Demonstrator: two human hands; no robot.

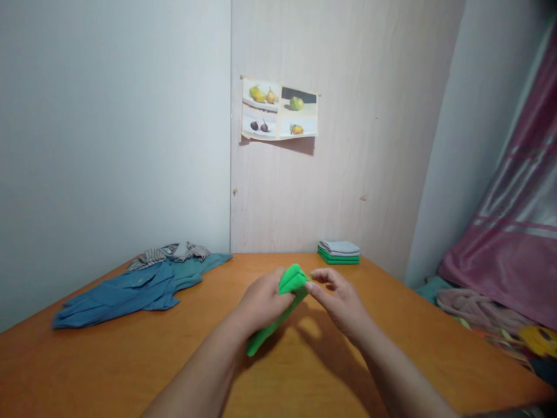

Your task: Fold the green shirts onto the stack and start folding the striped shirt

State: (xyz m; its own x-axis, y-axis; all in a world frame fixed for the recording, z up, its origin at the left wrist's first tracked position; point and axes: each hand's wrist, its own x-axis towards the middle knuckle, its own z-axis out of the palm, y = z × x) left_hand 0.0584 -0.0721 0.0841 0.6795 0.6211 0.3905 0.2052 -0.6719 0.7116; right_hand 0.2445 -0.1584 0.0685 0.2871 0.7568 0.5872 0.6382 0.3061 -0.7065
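A bright green folded cloth is held tilted just above the table, its lower end slanting down to the left. My left hand is closed around its upper part, the thumb lying across the near face. Some of the left fingers are hidden behind the cloth. At the cloth's upper right edge, the thumb tip of my right hand touches the fabric. The other right fingers curve above that thumb with a gap between, so this hand looks open.
On the orange table, blue garments and a striped garment lie spread at the left. A neat stack of folded grey and green cloths sits at the far right corner. Beyond the right edge are a pink curtain and crumpled fabrics.
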